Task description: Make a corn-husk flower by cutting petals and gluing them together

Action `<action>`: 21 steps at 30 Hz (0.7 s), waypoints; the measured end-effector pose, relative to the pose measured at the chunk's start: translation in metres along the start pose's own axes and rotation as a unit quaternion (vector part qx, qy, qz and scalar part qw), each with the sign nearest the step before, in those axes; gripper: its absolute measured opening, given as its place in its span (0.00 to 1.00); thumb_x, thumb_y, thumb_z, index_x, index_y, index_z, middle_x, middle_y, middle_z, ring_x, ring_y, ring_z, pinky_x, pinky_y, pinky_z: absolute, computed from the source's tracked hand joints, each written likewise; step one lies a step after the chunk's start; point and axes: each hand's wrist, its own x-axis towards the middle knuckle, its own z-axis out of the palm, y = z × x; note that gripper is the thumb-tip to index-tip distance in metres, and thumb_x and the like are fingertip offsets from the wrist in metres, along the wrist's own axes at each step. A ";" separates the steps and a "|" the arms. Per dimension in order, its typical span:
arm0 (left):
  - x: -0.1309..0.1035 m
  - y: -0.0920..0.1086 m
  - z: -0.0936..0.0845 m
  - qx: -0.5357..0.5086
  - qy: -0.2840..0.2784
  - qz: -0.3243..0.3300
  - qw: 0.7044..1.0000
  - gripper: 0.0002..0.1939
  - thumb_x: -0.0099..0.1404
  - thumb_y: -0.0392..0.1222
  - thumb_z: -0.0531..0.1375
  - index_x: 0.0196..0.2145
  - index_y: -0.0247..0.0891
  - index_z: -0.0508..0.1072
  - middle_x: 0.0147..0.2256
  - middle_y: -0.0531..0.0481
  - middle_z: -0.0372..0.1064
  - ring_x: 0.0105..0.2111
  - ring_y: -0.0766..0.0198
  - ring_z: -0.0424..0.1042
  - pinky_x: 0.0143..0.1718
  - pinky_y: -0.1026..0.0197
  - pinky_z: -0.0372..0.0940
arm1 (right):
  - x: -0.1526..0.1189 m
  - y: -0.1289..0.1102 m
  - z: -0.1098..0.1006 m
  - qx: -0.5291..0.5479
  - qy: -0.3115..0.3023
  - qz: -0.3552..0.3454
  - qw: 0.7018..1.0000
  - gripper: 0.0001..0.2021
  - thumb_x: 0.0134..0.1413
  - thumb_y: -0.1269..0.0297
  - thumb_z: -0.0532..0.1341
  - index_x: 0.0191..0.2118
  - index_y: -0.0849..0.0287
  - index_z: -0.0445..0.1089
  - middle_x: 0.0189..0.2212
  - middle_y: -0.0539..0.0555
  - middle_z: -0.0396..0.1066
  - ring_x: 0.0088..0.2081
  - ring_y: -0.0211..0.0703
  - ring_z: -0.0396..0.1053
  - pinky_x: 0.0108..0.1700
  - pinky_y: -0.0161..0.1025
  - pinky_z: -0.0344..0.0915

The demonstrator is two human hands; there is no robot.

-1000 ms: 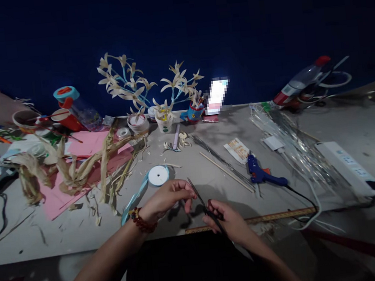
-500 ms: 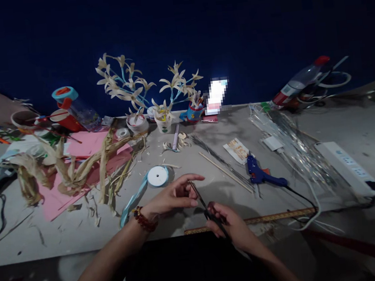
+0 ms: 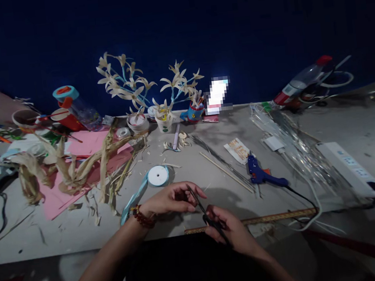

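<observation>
Dark scissors (image 3: 206, 215) are gripped in my right hand (image 3: 226, 226), their blades pointing up and left. The blade tips reach the fingers of my left hand (image 3: 180, 197), which is curled with a gap between thumb and index finger. Whether my left fingers hold something small cannot be made out. A red bead bracelet (image 3: 144, 217) circles my left wrist. Just beyond my left hand lies a white spool (image 3: 158, 176) with light blue ribbon (image 3: 136, 198) trailing toward the wrist.
Dried husks (image 3: 73, 170) lie on pink paper (image 3: 55, 201) at left. Potted husk flowers (image 3: 164, 124) stand at the back. Right of my hands are thin wires (image 3: 221, 161), a stick (image 3: 226, 172), a blue glue gun (image 3: 265, 175) and a power strip (image 3: 347, 166). A ruler (image 3: 279, 216) lies along the front edge.
My left index finger has bent downward from its outstretched pose. The scissors have shifted slightly left, and their blades now lie across the left fingertips.
</observation>
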 end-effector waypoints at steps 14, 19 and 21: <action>0.001 0.007 0.018 0.025 0.104 -0.068 0.992 0.15 0.63 0.52 0.65 0.36 0.36 0.75 0.19 0.58 0.64 0.17 0.72 0.59 0.20 0.69 0.55 | 0.005 0.006 -0.008 -0.140 0.086 0.016 0.986 0.20 0.54 0.48 0.64 0.27 0.54 0.55 0.24 0.44 0.52 0.28 0.38 0.51 0.31 0.35 0.51; 0.007 0.010 0.020 0.085 0.149 -0.065 0.983 0.15 0.64 0.52 0.63 0.33 0.35 0.75 0.18 0.59 0.61 0.18 0.73 0.54 0.19 0.69 0.48 | 0.011 0.008 -0.016 -0.170 0.074 0.019 0.982 0.22 0.55 0.47 0.64 0.26 0.54 0.54 0.24 0.43 0.52 0.28 0.38 0.52 0.30 0.35 0.51; 0.010 0.010 0.020 0.091 0.154 -0.065 0.982 0.15 0.62 0.52 0.63 0.32 0.35 0.75 0.18 0.59 0.60 0.18 0.73 0.54 0.19 0.68 0.47 | 0.016 0.007 -0.018 -0.167 0.069 0.023 0.983 0.23 0.54 0.46 0.65 0.26 0.54 0.53 0.23 0.43 0.52 0.27 0.37 0.52 0.29 0.35 0.51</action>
